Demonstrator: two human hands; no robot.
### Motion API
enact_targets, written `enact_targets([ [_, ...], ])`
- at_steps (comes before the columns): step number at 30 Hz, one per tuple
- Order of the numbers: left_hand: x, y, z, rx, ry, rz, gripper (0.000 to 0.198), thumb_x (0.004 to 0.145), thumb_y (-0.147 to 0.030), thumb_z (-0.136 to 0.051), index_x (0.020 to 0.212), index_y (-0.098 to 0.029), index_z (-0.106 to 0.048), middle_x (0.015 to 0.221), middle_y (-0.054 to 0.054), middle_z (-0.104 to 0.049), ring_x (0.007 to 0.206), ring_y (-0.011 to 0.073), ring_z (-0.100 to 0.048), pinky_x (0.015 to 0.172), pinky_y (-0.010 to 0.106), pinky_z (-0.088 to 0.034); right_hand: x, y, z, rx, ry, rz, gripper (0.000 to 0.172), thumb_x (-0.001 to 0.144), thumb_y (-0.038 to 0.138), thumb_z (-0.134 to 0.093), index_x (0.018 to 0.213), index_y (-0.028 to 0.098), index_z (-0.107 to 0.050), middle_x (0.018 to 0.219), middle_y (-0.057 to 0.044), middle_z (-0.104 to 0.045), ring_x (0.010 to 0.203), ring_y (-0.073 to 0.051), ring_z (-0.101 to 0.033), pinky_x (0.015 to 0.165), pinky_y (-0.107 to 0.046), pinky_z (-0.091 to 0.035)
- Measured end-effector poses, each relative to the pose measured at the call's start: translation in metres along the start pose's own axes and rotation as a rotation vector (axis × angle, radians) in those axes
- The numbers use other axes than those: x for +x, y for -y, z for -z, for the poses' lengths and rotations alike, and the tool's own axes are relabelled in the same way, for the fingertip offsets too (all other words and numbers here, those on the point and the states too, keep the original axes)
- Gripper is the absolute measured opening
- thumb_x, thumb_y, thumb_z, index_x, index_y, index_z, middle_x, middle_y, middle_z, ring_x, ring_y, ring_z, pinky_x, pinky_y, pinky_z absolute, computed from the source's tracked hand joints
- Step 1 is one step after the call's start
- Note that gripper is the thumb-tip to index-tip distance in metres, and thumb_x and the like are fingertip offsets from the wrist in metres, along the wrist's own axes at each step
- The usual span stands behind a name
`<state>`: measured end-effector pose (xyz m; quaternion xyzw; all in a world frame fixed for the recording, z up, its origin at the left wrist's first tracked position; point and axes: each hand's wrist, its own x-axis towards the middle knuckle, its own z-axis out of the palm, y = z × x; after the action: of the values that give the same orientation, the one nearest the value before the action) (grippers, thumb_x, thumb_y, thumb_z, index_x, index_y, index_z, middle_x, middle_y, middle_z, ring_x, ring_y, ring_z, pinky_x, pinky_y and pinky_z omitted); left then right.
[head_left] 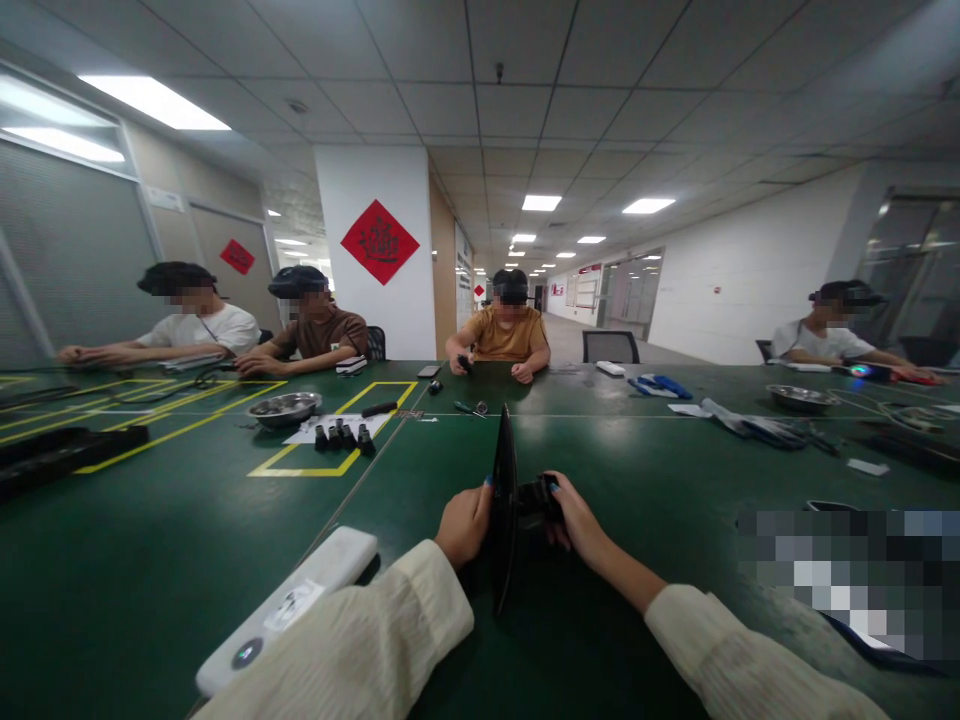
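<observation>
Between my hands, a thin black panel (pixel 504 520) stands upright over the green table, seen almost edge-on. A dark block-like part (pixel 534 500) juts from its right side; its exact kind is hard to make out. My left hand (pixel 463 522) is closed on the panel's left side, thumb up near the edge. On the other side, my right hand (pixel 576 520) has its fingers wrapped round the dark part. The fingertips of both hands are partly hidden. A long white device (pixel 292 605) with a round button lies beside my left forearm.
On the green table (pixel 420 640), a metal bowl (pixel 285 408) and several black cylindrical parts (pixel 345 438) sit left of centre. Gloves (pixel 750 425) and another bowl (pixel 801 398) lie to the right. A person (pixel 502 335) sits opposite; others sit at both sides.
</observation>
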<state>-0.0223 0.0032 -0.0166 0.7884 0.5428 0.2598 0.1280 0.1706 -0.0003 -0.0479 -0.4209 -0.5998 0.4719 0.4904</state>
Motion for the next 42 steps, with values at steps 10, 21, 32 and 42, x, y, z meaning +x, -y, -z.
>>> enact_targets([
  [10,0.0009,-0.0021,0.004,-0.057,0.058,-0.052,0.05,0.091,-0.037,-0.017,0.084,-0.016,-0.063,0.087,0.009,-0.068,0.084,0.0203,-0.062,0.071,0.025,-0.042,0.0013,-0.0007,-0.0013,0.009,-0.01,-0.019,0.051,0.085,0.05,-0.03,0.121,0.015,-0.034,0.047,0.005,-0.053,0.031,-0.009,-0.044,0.028,-0.017,-0.022],
  [21,0.0031,0.0017,0.0018,-0.089,0.076,-0.04,0.053,0.091,-0.038,-0.016,0.088,-0.016,-0.063,0.093,0.01,-0.068,0.088,0.0205,-0.061,0.077,0.026,-0.043,-0.0015,0.0056,-0.0003,-0.017,0.024,-0.016,0.053,0.085,0.053,-0.03,0.122,0.015,-0.033,0.045,0.006,-0.052,0.031,-0.009,-0.043,0.029,-0.017,-0.022],
  [32,0.0018,-0.0004,0.0034,-0.101,0.073,-0.025,0.051,0.092,-0.035,-0.018,0.088,-0.016,-0.065,0.094,0.009,-0.068,0.088,0.02,-0.061,0.077,0.026,-0.043,-0.0012,0.0035,-0.0014,0.016,0.022,-0.008,0.049,0.083,0.052,-0.032,0.117,0.016,-0.034,0.05,0.006,-0.052,0.032,-0.009,-0.045,0.027,-0.015,-0.023],
  [42,0.0023,0.0003,0.0022,-0.095,0.059,-0.026,0.054,0.092,-0.038,-0.016,0.091,-0.015,-0.065,0.093,0.01,-0.068,0.088,0.0214,-0.062,0.074,0.026,-0.043,-0.002,0.0059,-0.0013,0.009,0.009,-0.028,0.052,0.081,0.054,-0.033,0.117,0.016,-0.034,0.048,0.006,-0.052,0.031,-0.01,-0.045,0.028,-0.016,-0.021],
])
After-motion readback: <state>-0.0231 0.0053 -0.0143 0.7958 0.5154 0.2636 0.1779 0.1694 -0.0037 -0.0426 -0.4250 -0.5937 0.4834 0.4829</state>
